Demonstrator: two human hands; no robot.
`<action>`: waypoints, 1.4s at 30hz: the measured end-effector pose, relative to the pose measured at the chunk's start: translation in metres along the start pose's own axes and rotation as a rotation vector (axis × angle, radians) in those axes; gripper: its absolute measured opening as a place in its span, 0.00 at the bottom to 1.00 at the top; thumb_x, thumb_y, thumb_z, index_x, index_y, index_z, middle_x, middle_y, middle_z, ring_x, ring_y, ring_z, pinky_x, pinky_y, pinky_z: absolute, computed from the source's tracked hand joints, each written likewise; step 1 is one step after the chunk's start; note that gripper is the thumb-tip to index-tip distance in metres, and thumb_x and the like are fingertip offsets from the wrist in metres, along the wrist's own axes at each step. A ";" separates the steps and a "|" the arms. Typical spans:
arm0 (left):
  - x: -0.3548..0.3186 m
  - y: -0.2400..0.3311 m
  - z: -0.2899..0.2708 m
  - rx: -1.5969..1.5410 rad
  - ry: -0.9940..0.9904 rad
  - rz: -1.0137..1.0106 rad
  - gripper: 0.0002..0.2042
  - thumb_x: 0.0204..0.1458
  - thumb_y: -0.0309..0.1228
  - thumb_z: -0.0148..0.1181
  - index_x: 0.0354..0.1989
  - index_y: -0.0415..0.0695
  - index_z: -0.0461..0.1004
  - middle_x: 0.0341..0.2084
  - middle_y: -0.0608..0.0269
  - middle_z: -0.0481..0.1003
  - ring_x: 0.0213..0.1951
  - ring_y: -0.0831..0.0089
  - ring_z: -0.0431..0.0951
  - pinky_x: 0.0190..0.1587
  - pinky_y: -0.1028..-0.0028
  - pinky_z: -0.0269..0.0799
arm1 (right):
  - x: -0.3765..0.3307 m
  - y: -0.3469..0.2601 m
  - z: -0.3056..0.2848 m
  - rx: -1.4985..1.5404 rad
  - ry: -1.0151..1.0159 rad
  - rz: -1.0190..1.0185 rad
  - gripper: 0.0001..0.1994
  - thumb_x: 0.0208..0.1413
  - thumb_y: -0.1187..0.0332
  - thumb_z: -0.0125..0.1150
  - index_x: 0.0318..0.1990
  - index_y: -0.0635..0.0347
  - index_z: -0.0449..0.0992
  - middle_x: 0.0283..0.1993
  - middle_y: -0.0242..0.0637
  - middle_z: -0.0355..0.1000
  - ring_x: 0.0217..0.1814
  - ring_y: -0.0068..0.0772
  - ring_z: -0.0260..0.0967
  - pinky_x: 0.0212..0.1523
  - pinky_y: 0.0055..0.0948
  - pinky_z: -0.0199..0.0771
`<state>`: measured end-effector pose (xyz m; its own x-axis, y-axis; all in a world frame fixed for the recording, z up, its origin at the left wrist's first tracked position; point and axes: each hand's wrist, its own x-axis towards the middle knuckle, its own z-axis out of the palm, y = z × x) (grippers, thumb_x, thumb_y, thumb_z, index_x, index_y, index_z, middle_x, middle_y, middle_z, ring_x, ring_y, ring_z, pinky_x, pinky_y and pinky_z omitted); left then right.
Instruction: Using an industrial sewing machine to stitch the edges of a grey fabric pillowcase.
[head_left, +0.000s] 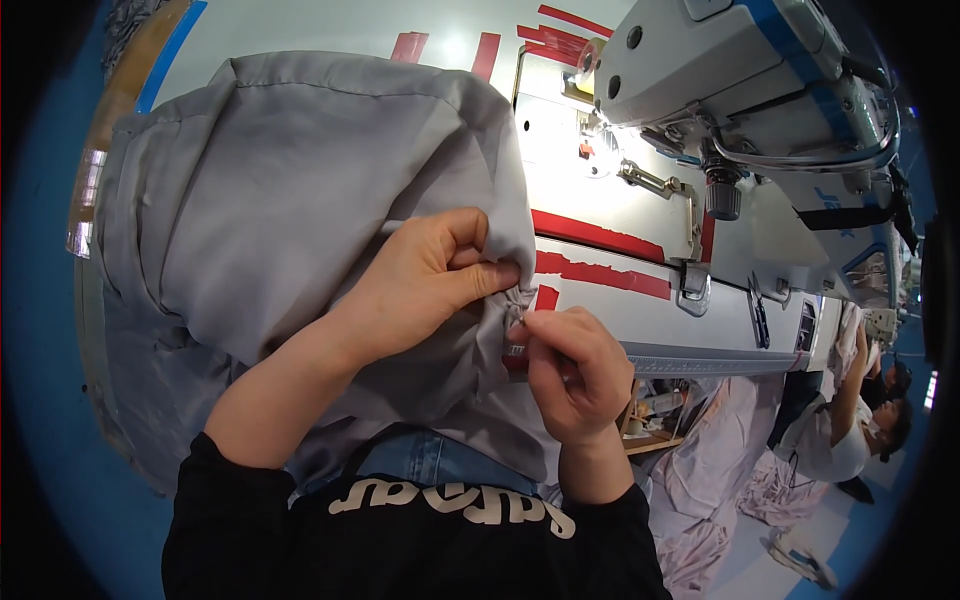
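While both hands pinch grey cloth, a small tab sits between them.
Left hand [430, 275] grips the gathered fabric [300, 200] edge; right hand [570, 370] nips the tab [516, 335] just below it, fingers closed. Sewing machine [740, 90] stands beyond. Judged best: keep the fold taut, pinch close to the tab.

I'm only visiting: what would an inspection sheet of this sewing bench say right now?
Surface: white table with red tape strips.
Job's things: grey cloth heaped on the table and lap.
Clutter: nothing seen.
Hands: left hand and right hand both pinch the cloth's edge.
Cables: one looped under the sewing machine.
Surroundings: blue floor, another person seated at right among pale cloth.
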<state>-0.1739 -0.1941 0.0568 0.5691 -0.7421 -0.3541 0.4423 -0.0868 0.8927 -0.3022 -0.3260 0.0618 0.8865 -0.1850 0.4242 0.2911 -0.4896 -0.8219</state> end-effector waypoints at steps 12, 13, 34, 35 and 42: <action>-0.005 0.002 0.011 0.118 -0.049 0.057 0.05 0.51 0.23 0.60 0.29 0.36 0.70 0.22 0.68 0.72 0.27 0.88 0.68 0.28 0.83 0.63 | -0.023 0.001 -0.009 0.162 0.016 -0.108 0.12 0.44 0.87 0.52 0.37 0.69 0.74 0.28 0.46 0.75 0.24 0.34 0.72 0.26 0.25 0.71; -0.005 0.004 0.012 0.200 -0.048 0.095 0.05 0.51 0.23 0.60 0.29 0.36 0.69 0.22 0.68 0.72 0.27 0.88 0.68 0.28 0.83 0.63 | -0.024 0.000 -0.013 0.117 -0.035 -0.163 0.10 0.45 0.85 0.53 0.36 0.69 0.74 0.27 0.46 0.75 0.23 0.34 0.72 0.24 0.25 0.71; -0.038 0.019 0.007 0.016 -0.105 0.005 0.08 0.53 0.22 0.49 0.41 0.39 0.69 0.27 0.75 0.68 0.29 0.88 0.66 0.32 0.83 0.64 | 0.049 0.006 -0.017 0.320 -0.322 0.382 0.24 0.57 0.69 0.59 0.61 0.61 0.64 0.31 0.30 0.70 0.32 0.16 0.65 0.37 0.16 0.65; -0.051 0.023 0.006 0.024 -0.095 0.002 0.08 0.53 0.22 0.49 0.41 0.39 0.69 0.27 0.75 0.68 0.29 0.88 0.66 0.32 0.83 0.64 | 0.056 0.012 -0.012 0.307 -0.383 0.154 0.16 0.54 0.66 0.63 0.48 0.64 0.73 0.26 0.30 0.67 0.27 0.15 0.61 0.29 0.19 0.63; -0.089 0.031 -0.014 0.549 0.194 0.047 0.08 0.42 0.18 0.47 0.32 0.35 0.70 0.16 0.60 0.68 0.21 0.81 0.68 0.25 0.78 0.63 | 0.082 -0.022 -0.003 -0.167 -0.348 -0.175 0.15 0.41 0.68 0.72 0.19 0.61 0.68 0.14 0.33 0.59 0.14 0.26 0.55 0.17 0.26 0.52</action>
<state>-0.2010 -0.1212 0.1120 0.7188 -0.6230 -0.3087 0.0183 -0.4269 0.9041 -0.2374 -0.3332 0.1155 0.9057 0.1983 0.3747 0.4113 -0.6249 -0.6635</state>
